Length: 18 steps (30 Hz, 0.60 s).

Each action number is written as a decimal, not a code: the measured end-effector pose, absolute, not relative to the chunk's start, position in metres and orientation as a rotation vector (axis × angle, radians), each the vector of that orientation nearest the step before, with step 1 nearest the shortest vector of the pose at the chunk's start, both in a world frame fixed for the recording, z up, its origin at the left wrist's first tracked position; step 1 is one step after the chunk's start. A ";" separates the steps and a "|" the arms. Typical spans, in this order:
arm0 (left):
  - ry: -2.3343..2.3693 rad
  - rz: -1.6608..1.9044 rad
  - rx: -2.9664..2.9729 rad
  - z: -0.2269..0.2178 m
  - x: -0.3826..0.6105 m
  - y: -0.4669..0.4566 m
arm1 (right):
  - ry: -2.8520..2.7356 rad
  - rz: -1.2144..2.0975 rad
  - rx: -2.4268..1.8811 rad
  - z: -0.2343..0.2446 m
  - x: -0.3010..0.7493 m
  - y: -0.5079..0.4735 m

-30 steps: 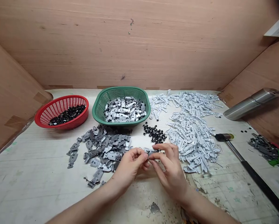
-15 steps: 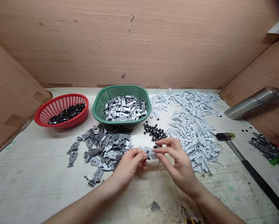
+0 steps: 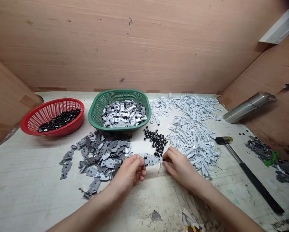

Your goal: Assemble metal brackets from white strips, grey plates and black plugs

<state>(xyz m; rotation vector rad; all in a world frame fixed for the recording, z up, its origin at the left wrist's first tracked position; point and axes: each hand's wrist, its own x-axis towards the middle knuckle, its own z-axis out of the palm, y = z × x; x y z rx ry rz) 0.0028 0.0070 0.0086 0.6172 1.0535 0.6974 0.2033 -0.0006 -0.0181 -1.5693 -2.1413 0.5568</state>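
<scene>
My left hand (image 3: 133,168) is closed in a pinch at the left end of a flat grey plastic part (image 3: 152,160), shaped like a small toy car's base. Thumb and fingers of my right hand (image 3: 177,162) are pressed together by the part's other end; whatever is between them is too small to make out. Just beyond lies a loose heap of small black parts (image 3: 156,141). Dark and light grey flat parts (image 3: 106,154) are piled left of my left hand. Past my right hand spreads a large pile of whitish-grey flat parts (image 3: 192,138).
A red basket (image 3: 78,124) with black pieces stands at the left. Behind the grey pile is a green basket (image 3: 120,128) of grey and white pieces. To the right lie a hammer (image 3: 253,178), a metal cylinder (image 3: 248,108) and scrap pieces (image 3: 260,149). Cardboard walls (image 3: 139,48) enclose the table.
My right hand has drawn its spread fingers together and lowered beside the small black parts. My left hand keeps its pinch. The view has turned slightly to the right.
</scene>
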 end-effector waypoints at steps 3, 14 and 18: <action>1.060 0.652 0.636 0.008 0.004 0.005 | -2.042 0.711 -1.569 -0.011 0.209 0.000; 1.098 0.499 0.737 0.002 0.005 0.003 | -2.147 0.683 -1.618 0.032 0.228 0.002; 1.088 0.499 0.726 -0.001 0.005 0.002 | -2.016 0.781 -1.454 0.036 0.218 -0.012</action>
